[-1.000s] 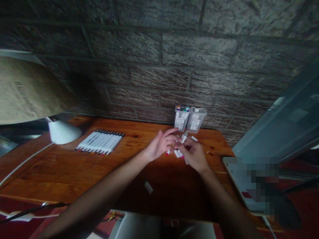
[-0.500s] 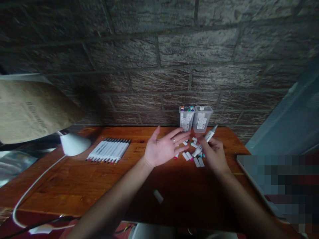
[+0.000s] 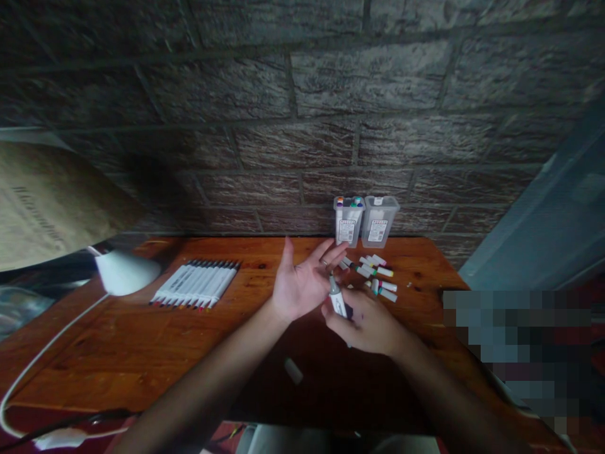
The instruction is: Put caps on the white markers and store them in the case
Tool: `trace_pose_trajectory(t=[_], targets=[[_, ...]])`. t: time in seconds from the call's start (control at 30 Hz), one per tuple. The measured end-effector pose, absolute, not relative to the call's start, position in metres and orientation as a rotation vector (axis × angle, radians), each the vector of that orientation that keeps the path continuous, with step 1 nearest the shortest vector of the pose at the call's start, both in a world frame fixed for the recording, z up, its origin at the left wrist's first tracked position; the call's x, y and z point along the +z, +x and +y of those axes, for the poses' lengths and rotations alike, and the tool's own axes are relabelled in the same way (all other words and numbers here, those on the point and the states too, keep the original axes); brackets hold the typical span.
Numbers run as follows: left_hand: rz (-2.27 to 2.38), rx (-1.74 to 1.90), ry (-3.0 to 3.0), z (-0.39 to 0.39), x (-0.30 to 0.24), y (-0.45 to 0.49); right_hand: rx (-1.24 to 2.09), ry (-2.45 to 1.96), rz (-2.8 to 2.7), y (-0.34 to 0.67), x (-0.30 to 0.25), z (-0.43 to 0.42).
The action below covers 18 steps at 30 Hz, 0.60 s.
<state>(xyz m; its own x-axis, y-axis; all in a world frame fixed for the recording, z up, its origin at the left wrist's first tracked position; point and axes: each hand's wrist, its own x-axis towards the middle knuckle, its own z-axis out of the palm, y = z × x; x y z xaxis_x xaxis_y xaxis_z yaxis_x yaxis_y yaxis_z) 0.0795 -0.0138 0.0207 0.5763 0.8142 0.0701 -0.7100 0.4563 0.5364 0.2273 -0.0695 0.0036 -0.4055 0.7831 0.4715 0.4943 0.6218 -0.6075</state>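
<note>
My left hand (image 3: 302,280) is held palm up over the wooden desk (image 3: 142,353), fingers spread, holding nothing. My right hand (image 3: 366,325) grips a white marker (image 3: 336,297) upright, its tip against the left palm near the fingers. Several loose marker caps (image 3: 378,277) with coloured ends lie just beyond the hands. Two clear plastic marker boxes (image 3: 366,221) stand against the brick wall behind them; the left one shows coloured marker ends.
A row of several white markers (image 3: 196,284) lies at the left of the desk. A white lamp base (image 3: 125,271) with a cable stands further left, under a brown shade (image 3: 42,202). One white cap (image 3: 293,371) lies near the front edge. A blurred-out object (image 3: 520,340) is at the right.
My right hand has brought the marker down from above the caps to my left palm. The left hand stayed open, palm up. The pile of caps is now uncovered.
</note>
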Motion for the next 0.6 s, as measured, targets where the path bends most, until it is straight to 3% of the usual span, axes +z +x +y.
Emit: trace_pose_trajectory(t=[0.23,0.6], targets=[[0.247,0.992,0.591,-0.008,0.015,0.082,0.306,-1.075,-2.160,0.227,-0.001,-0.069],[0.410,1.153,0.991,0.006,0.017,0.075,0.626,-1.071,-1.501,0.248,0.009,-0.050]])
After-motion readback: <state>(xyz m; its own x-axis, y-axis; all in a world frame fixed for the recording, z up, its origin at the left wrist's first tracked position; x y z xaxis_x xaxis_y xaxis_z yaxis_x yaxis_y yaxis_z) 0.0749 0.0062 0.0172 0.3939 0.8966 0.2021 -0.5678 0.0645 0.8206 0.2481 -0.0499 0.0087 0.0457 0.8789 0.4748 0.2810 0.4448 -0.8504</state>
